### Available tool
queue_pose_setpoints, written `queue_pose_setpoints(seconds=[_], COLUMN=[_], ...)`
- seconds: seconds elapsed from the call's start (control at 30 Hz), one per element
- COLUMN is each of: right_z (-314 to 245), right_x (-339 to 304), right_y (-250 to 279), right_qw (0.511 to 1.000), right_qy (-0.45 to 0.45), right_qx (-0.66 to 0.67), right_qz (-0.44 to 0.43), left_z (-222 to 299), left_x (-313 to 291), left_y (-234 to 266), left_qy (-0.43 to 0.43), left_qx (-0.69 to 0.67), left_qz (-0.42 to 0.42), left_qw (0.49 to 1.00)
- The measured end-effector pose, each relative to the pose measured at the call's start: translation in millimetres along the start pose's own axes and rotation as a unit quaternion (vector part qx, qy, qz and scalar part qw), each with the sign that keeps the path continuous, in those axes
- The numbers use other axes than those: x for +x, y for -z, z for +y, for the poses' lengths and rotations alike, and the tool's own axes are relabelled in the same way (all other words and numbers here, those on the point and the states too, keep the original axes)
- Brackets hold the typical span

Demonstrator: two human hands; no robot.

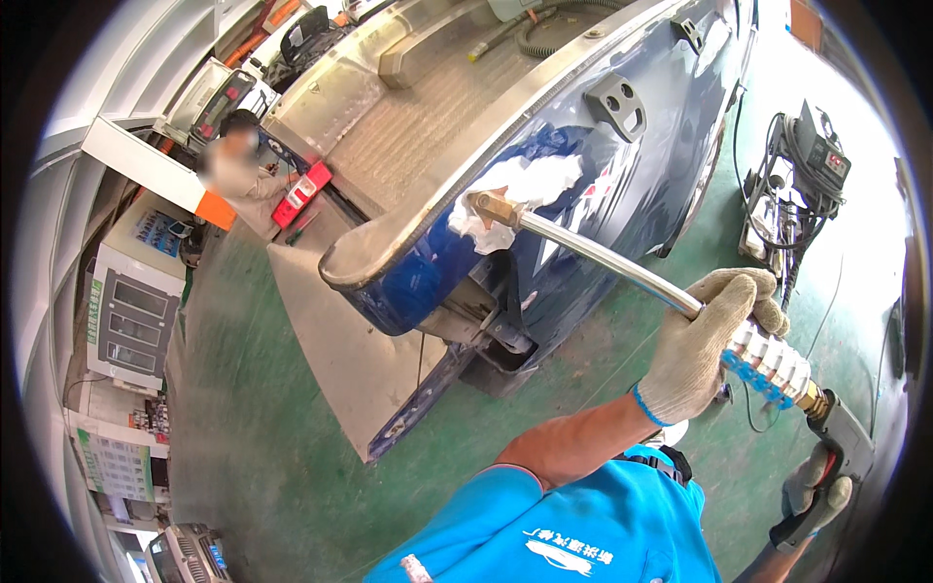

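Blue shirt [573, 505], foremost; long-shafted tool [768, 361], brass tip [496, 208] at blue panel's [389, 299] pale patch [552, 182].
Left hand [705, 340] wrapped round shaft [612, 264], right hand [832, 499] round pistol grip [847, 428]; sideways pull could slip tip, scratching panel.

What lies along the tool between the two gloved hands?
In the head view, from the left hand to the right hand: a white-and-blue ribbed sleeve, a brass-coloured fitting, then part of the dark handle.

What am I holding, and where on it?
A long metal tool: left grip where its shaft meets the white sleeve, right grip on the black handle.
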State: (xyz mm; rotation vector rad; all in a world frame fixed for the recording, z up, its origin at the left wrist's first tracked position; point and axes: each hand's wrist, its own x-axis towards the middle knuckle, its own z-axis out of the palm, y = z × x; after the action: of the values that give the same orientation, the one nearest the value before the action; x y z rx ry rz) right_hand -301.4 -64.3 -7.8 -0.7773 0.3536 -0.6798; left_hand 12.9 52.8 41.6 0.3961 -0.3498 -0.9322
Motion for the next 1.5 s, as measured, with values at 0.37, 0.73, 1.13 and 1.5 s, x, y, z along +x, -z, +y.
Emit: queue_pose_setpoints(seconds=[0.37,0.73,1.13,1.5], right_z=[-28.0,-46.1,-61.6,-61.7], right_x=[-0.1,-10.6,-7.5,19.5], right_y=[-31.5,-21.7,-24.3,-19.6], right_qw=[0.999,0.999,0.998,0.993], right_qy=[-0.025,0.030,-0.018,0.000], right_qx=[0.025,-0.008,-0.049,-0.016], right_qz=[0.021,-0.004,-0.046,-0.116], left_z=[3.5,38.0,30.3,151.3], left_x=[7.2,21.8,9.5,55.2], left_y=[-7.5,-15.1,-18.0,64.3], left_qy=[0.007,-0.110,-0.104,-0.191], left_qx=[-0.016,-0.065,-0.103,-0.328], left_qz=[-0.017,-0.020,0.079,-0.400], left_qw=[1.000,0.992,0.986,0.834])
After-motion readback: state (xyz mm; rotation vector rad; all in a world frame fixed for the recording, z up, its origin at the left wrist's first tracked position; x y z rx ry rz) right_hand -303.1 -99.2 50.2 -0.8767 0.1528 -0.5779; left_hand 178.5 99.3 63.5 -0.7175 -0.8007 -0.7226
